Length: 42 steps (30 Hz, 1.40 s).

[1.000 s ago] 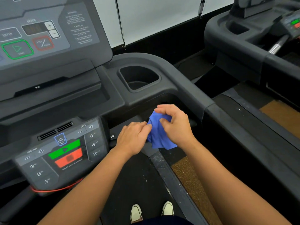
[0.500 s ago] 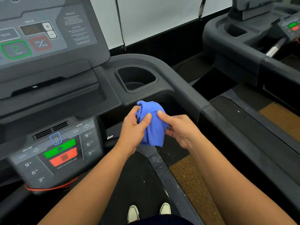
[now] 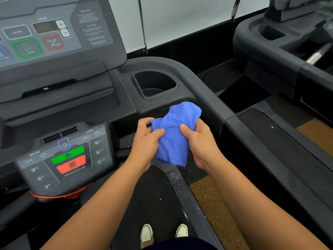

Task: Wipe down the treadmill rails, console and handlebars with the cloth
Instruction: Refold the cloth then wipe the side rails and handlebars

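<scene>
Both hands grip the bunched blue cloth [image 3: 177, 134] in the air: the left hand [image 3: 146, 143] pinches its left edge with thumb and curled fingers, and the right hand [image 3: 201, 143] holds its right side, thumb on the front. It hangs in front of the cup holder [image 3: 155, 84], above the right side rail [image 3: 182, 192], beside the lower control panel [image 3: 66, 157]. Two white shoes [image 3: 163, 231] stand on the belt [image 3: 153, 195] below.
</scene>
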Each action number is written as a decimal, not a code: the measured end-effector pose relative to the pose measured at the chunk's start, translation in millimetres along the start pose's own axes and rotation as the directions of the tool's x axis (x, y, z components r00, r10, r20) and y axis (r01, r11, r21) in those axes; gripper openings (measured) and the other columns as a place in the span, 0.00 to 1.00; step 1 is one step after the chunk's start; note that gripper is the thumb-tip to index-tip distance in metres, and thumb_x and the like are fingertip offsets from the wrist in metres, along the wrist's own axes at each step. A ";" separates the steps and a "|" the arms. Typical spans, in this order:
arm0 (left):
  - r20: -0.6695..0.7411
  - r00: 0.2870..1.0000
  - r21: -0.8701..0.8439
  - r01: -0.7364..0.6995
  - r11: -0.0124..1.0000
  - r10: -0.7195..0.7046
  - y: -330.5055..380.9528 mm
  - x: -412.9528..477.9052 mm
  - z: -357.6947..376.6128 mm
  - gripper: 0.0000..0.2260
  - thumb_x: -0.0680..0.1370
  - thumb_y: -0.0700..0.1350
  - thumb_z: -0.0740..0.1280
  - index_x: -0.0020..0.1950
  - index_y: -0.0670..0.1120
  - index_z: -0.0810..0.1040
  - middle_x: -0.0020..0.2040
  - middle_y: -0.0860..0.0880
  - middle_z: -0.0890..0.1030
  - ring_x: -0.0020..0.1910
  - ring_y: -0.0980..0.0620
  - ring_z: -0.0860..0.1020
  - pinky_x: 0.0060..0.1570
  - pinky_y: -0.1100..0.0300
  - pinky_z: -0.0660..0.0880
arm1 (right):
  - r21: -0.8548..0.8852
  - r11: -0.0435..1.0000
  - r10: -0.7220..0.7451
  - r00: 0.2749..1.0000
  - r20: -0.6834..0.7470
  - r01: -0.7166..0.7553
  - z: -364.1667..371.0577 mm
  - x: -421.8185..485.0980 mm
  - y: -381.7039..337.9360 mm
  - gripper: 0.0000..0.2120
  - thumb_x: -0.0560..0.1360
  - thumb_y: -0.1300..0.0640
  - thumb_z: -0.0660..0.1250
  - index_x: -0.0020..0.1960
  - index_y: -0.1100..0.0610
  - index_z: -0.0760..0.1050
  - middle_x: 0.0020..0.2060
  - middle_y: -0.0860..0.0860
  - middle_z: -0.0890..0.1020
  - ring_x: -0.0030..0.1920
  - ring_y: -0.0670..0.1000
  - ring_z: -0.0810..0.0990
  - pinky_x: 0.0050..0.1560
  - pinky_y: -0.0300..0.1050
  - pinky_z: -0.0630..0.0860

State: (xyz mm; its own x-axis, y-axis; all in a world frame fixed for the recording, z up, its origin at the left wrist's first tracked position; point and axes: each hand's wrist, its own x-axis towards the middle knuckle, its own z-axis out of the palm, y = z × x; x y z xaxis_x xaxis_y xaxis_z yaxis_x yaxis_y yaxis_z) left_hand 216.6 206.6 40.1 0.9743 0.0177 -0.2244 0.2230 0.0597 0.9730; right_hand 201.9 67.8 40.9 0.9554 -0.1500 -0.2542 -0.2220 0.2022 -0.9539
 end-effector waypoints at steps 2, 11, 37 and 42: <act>-0.053 0.999 0.019 0.010 1.000 -0.008 -4.6 -4.1 2.7 0.14 0.77 0.40 0.66 0.61 0.46 0.67 0.51 0.48 0.80 0.48 0.52 0.80 0.45 0.58 0.75 | 0.055 0.998 -0.037 0.998 0.053 0.034 -3.8 -3.0 0.2 0.19 0.72 0.63 0.65 0.62 0.56 0.73 0.56 0.54 0.81 0.56 0.54 0.81 0.57 0.58 0.77; -0.082 0.983 -0.023 0.162 0.987 -0.163 -5.8 -27.8 12.6 0.26 0.74 0.63 0.64 0.61 0.46 0.65 0.54 0.48 0.78 0.50 0.50 0.81 0.50 0.42 0.79 | 0.366 0.930 -0.044 0.991 0.126 -0.005 -0.4 -16.9 -17.4 0.31 0.63 0.69 0.73 0.65 0.58 0.71 0.57 0.60 0.80 0.55 0.60 0.81 0.54 0.60 0.78; -0.033 0.993 -0.068 0.110 0.992 -0.112 2.5 -47.4 -0.5 0.07 0.78 0.46 0.63 0.55 0.50 0.73 0.55 0.48 0.78 0.52 0.48 0.77 0.44 0.53 0.74 | 0.153 0.986 0.006 0.901 -0.433 0.067 -25.7 -103.0 2.7 0.12 0.70 0.70 0.65 0.47 0.56 0.79 0.51 0.57 0.79 0.47 0.55 0.79 0.36 0.44 0.76; 0.149 0.987 0.025 0.055 0.998 -0.058 -3.3 -71.9 30.8 0.07 0.79 0.42 0.60 0.52 0.51 0.74 0.46 0.51 0.76 0.43 0.51 0.74 0.40 0.55 0.69 | -0.047 0.993 -0.119 0.815 -0.567 0.111 -57.5 -126.6 4.0 0.17 0.69 0.71 0.62 0.47 0.53 0.80 0.51 0.45 0.80 0.55 0.48 0.77 0.52 0.45 0.74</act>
State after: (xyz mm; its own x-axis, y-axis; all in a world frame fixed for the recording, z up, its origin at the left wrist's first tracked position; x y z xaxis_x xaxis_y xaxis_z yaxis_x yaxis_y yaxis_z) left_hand 146.8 174.5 54.7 0.9534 -0.1351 -0.2699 0.2769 0.0360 0.9602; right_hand 68.8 32.0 60.2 0.6948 -0.6951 -0.1848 -0.1232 0.1381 -0.9827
